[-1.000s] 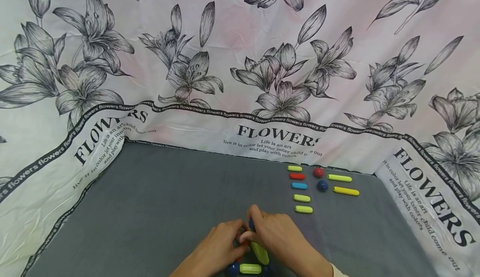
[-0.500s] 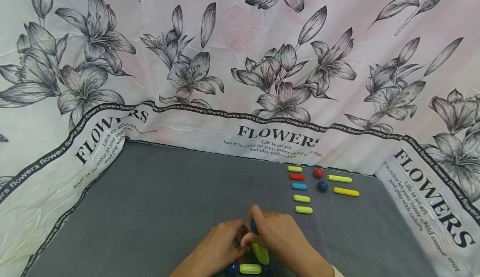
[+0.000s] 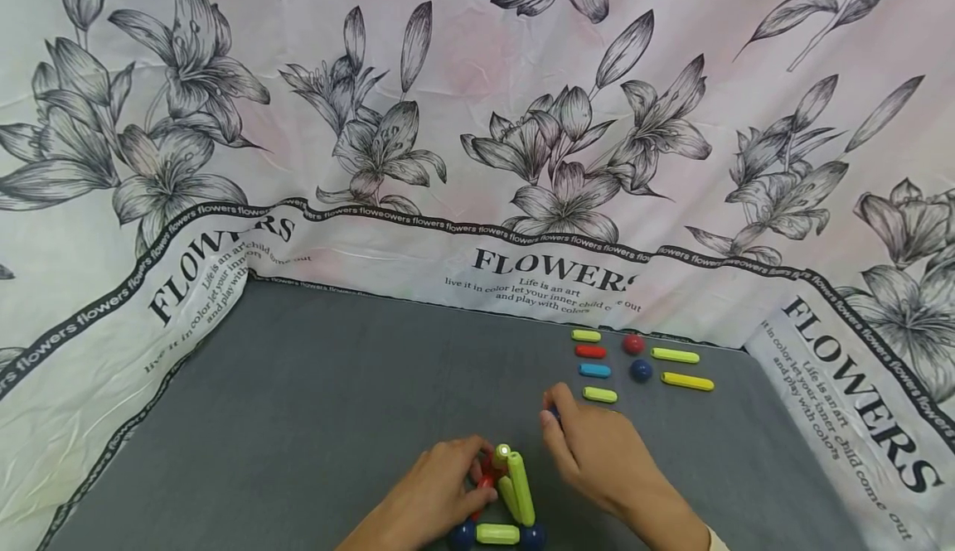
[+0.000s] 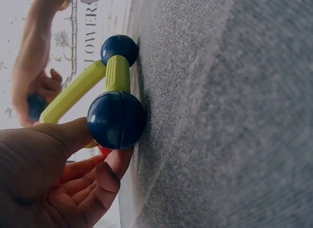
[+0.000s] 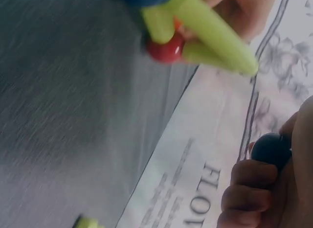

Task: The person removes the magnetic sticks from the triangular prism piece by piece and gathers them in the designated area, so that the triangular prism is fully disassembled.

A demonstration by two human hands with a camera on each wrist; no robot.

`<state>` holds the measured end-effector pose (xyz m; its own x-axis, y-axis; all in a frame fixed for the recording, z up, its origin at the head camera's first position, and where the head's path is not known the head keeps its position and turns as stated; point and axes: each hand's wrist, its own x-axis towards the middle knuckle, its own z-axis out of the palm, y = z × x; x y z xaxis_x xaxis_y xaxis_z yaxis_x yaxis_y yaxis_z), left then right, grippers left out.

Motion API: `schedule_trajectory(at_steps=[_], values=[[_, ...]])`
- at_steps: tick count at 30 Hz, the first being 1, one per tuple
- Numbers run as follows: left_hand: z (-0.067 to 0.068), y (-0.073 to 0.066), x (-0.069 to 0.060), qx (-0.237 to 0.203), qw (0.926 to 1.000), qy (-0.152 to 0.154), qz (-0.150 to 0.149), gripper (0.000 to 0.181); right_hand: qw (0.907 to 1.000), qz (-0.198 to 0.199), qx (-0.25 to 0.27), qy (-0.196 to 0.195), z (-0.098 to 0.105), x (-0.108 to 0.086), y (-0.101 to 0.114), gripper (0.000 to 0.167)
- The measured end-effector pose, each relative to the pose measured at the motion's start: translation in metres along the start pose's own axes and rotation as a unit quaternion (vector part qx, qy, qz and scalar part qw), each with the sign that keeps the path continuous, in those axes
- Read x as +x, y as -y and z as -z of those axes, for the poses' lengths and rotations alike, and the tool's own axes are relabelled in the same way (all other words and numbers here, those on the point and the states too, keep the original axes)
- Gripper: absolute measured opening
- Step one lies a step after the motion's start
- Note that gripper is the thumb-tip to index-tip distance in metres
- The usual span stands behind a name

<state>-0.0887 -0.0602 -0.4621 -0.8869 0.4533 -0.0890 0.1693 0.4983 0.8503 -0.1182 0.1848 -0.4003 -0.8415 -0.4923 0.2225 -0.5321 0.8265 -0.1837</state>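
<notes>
Near the front edge in the head view stands a frame of light-green rods (image 3: pixel 521 489), a red rod (image 3: pixel 485 483) and dark blue balls (image 3: pixel 532 537). My left hand (image 3: pixel 440 487) grips its left side at the red rod, thumb and fingers curled around it; in the left wrist view the hand (image 4: pixel 73 174) is close behind a blue ball (image 4: pixel 117 120). A red ball (image 5: pixel 166 48) shows at the frame in the right wrist view. My right hand (image 3: pixel 608 451), apart from the frame, holds a blue ball (image 5: pixel 271 150) in curled fingers.
Beyond my right hand lie short light-green rods (image 3: pixel 600 394), a red rod (image 3: pixel 591 351) and a light-blue rod (image 3: pixel 594 370). Beside them are a red ball (image 3: pixel 633 344), a blue ball (image 3: pixel 641 370) and two longer rods (image 3: pixel 688 381). Flowered cloth (image 3: pixel 418 257) borders the grey surface.
My right hand has moved right, away from the frame, with the blue ball, uncovering the upper rod ends. It now covers the spot of the nearest short green rod. My left hand stays in place.
</notes>
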Motion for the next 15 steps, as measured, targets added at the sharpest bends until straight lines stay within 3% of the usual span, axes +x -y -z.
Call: schedule_trajectory(at_steps=[10,15], values=[[-0.003,0.002,-0.002,-0.001,0.9999,-0.008,-0.006,0.036,0.9950,-0.089,-0.028,0.037,0.003,-0.015,-0.043,0.014],[-0.003,0.001,0.000,0.007,1.0000,-0.006,-0.002,0.033,0.9921,-0.112,-0.041,0.038,0.005,-0.023,-0.066,0.018]])
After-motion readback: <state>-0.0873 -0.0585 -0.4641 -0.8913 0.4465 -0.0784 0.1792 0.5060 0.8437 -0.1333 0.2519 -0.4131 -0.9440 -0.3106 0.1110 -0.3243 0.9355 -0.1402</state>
